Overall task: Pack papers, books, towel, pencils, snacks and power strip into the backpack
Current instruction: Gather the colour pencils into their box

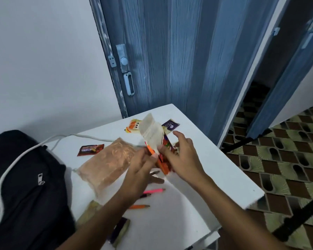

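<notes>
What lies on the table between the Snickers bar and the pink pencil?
In the head view, the towel in its clear bag lies between the Snickers bar and the pink pencil; the left hand also crosses that stretch.

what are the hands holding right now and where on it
Both hands hold a clear pouch with orange pencils inside: the left hand pinches its lower end, the right hand grips beside it.
</notes>
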The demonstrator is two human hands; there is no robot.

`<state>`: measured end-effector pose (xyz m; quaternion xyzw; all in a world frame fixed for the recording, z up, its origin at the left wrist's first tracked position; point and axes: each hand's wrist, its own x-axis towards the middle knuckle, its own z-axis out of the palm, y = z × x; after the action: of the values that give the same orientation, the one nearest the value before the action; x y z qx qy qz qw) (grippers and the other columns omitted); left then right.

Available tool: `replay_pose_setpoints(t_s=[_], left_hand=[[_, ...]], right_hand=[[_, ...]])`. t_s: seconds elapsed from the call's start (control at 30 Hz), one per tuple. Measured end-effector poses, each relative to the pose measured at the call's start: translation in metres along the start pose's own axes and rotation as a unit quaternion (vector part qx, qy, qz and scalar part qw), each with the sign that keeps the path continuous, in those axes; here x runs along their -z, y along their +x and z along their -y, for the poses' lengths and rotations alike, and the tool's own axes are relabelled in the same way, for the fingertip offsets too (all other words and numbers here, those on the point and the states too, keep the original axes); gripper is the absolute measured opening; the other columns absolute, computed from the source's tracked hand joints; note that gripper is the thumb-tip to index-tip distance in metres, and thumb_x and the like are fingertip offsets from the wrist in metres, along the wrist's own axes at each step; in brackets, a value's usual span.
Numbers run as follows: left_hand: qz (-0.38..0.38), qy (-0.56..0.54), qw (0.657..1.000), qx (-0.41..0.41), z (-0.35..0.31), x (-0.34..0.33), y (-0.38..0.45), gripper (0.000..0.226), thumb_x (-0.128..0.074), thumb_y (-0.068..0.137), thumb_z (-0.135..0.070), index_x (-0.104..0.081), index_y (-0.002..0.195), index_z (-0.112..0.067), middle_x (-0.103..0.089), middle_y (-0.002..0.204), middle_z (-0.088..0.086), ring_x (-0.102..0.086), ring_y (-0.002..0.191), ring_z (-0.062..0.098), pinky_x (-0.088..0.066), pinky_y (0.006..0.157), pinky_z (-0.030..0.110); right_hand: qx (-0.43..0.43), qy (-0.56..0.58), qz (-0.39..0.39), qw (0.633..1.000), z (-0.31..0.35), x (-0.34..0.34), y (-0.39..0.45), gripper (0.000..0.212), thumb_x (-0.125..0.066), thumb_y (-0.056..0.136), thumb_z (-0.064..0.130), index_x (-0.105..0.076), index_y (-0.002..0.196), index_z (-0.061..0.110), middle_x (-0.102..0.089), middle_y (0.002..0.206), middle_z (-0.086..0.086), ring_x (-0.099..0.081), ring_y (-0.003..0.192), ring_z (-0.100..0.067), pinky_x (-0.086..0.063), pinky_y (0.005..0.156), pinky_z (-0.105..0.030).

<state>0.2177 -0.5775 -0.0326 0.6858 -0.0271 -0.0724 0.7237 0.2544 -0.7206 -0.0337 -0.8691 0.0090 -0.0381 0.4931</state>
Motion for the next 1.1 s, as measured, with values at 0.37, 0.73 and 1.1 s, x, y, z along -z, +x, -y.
replay_pose_setpoints(t_s=[0.37, 0.73, 1.1], left_hand=[[-0.145, 0.054, 0.988, -0.026, -0.003, 0.063, -0.025, 0.049, -0.039, 0.098, 0.003, -0.031, 0.129, -0.034, -0.065, 0.111, 0.005, -0.069, 0.091, 0.029, -0.059, 0.059, 0.043], [-0.259, 0.052, 0.964, 0.008, -0.024, 0.133, -0.015, 0.037, -0.045, 0.089, 0.012, -0.07, 0.095, -0.016, -0.049, 0.056, 0.003, -0.043, 0.044, 0.009, -0.036, 0.042, 0.017], [-0.137, 0.08, 0.987, -0.028, -0.009, 0.157, 0.005, 0.041, -0.043, 0.086, 0.019, -0.062, 0.11, -0.008, -0.063, 0.091, 0.0, -0.066, 0.062, 0.006, -0.048, 0.047, 0.017]], right_hand=[[0.03, 0.185, 0.062, 0.98, 0.006, -0.041, -0.006, 0.024, -0.073, 0.083, 0.02, -0.054, 0.071, 0.011, -0.051, 0.058, 0.002, -0.056, 0.055, -0.012, -0.042, 0.053, -0.026], [0.077, 0.167, 0.193, 0.964, 0.037, -0.075, 0.009, 0.019, -0.058, 0.094, 0.02, -0.065, 0.084, 0.006, -0.065, 0.068, -0.008, -0.057, 0.057, -0.015, -0.046, 0.052, -0.027], [0.109, -0.153, 0.067, 0.98, -0.021, -0.062, 0.011, 0.026, -0.059, 0.081, -0.005, -0.074, 0.086, 0.016, -0.069, 0.085, 0.007, -0.061, 0.08, -0.011, -0.048, 0.073, -0.028]])
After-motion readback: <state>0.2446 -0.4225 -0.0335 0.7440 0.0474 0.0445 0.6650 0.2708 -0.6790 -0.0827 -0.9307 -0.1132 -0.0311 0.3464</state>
